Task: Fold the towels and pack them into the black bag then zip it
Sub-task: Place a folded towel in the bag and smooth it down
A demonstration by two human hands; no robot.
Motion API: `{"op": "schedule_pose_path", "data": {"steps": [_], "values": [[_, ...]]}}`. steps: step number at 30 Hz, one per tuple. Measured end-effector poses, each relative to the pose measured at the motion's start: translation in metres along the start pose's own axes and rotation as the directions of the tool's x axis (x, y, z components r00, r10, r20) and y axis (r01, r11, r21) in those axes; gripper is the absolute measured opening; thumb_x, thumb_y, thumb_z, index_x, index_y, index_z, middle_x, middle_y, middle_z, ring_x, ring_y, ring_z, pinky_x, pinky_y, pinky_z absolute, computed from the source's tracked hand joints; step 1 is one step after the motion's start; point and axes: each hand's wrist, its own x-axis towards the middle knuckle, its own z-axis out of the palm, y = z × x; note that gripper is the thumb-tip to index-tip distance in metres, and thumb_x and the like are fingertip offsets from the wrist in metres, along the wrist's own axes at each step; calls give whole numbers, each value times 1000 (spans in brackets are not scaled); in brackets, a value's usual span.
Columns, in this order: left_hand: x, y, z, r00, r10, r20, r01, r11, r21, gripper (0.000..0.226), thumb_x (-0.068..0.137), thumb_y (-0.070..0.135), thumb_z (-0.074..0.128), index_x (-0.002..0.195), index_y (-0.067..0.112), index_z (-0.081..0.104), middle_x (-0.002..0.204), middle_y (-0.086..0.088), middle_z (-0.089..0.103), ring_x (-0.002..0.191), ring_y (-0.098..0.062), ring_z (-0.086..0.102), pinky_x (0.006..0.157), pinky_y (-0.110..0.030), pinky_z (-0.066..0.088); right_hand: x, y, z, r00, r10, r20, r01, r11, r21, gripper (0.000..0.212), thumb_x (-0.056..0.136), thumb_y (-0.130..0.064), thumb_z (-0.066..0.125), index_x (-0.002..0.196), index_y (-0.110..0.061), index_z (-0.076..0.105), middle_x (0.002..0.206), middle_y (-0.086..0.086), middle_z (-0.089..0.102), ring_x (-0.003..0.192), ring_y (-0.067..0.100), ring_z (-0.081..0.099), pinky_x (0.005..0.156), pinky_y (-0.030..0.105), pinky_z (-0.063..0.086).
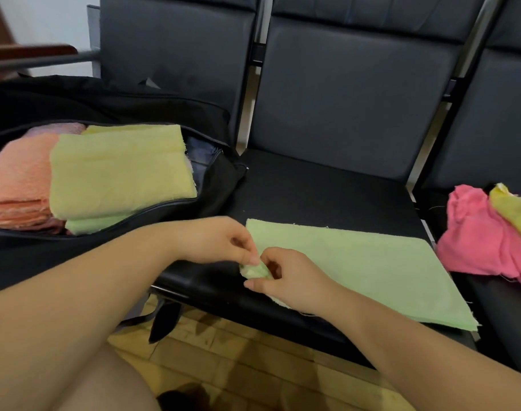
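Both hands, the left hand [220, 241] and right hand [286, 277], pinch a bunched corner of the green towel [357, 271] lying on the black seat [312, 191]; beyond, the unzipped black bag [105, 96] holds folded yellow towels [116, 170] and orange towels [19, 185].

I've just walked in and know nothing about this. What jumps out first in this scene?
Most striking is the pale green towel spread on the black seat in the middle, with the left hand and right hand both pinching its bunched near-left corner. To the left, the open black bag already holds folded yellow towels and orange towels. A crumpled pink towel waits on the seat to the right.
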Motion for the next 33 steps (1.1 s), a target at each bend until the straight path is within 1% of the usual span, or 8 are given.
{"op": "schedule_pose_path", "data": {"steps": [4, 9, 13, 15, 20, 24, 27, 33], "values": [[1, 6, -10, 1000, -5, -20, 5, 1000, -5, 51, 51, 69, 76, 95, 45, 68, 108, 11, 58, 101, -4, 55, 95, -27, 44, -8, 1, -23, 997, 28, 68, -42, 977, 210, 34, 82, -36, 73, 73, -15, 47, 64, -7, 41, 58, 9, 44, 60, 23, 38], [18, 10, -5, 996, -92, 8, 87, 964, 251, 36, 68, 39, 82, 96, 31, 61, 103, 12, 57, 103, -10, 54, 93, -28, 44, -29, 11, -74, 979, 74, 187, -158, 861, 484, 18, 84, -21, 71, 88, -10, 57, 61, -8, 56, 60, 5, 59, 67, 21, 55], [29, 11, -12, 994, -65, -90, 77, 988, 132, 20, 70, 27, 83, 74, 27, 64, 71, 14, 62, 72, -2, 57, 69, -18, 42, -49, 34, -109, 973, 149, 177, -218, 843, 492, 32, 70, -30, 75, 89, -10, 59, 83, 16, 63, 73, 20, 64, 70, 30, 57], [34, 16, -15, 989, -39, -142, 43, 999, 20, 16, 67, 31, 84, 72, 27, 69, 67, 14, 66, 66, 1, 58, 69, -17, 43, -61, 45, -123, 968, 185, 172, -248, 828, 502, 35, 64, -32, 75, 88, -11, 60, 85, 16, 65, 74, 20, 65, 69, 30, 57], [49, 45, -17, 958, 23, -287, -83, 977, -199, 52, 43, 71, 73, 76, 32, 75, 77, 11, 72, 68, 4, 61, 70, -16, 42, -92, 70, -150, 948, 207, 242, -302, 826, 476, 26, 71, -30, 68, 88, -14, 59, 92, 6, 74, 85, 21, 72, 72, 27, 58], [75, 77, -5, 920, 56, -388, -169, 950, -264, 16, 73, 42, 73, 76, 27, 72, 65, 13, 64, 59, 0, 53, 69, -23, 43, -114, 85, -170, 945, 236, 228, -320, 818, 478, 39, 61, -43, 78, 86, -16, 63, 91, 3, 74, 92, 23, 71, 74, 26, 58], [98, 102, 8, 871, 90, -483, -259, 919, -298, 5, 85, 29, 69, 82, 25, 68, 62, 18, 63, 56, 2, 52, 64, -16, 44, -126, 93, -184, 945, 281, 166, -326, 797, 508, 56, 47, -52, 86, 84, -15, 66, 94, 9, 74, 90, 22, 72, 69, 25, 59], [143, 142, 44, 809, 108, -578, -345, 883, -318, 5, 87, 30, 68, 83, 29, 65, 71, 17, 64, 63, 4, 57, 63, -10, 45, -138, 120, -197, 851, 525, 29, -484, 762, 430, 20, 85, -21, 67, 93, -3, 62, 92, 16, 73, 83, 22, 73, 68, 28, 59]]}}
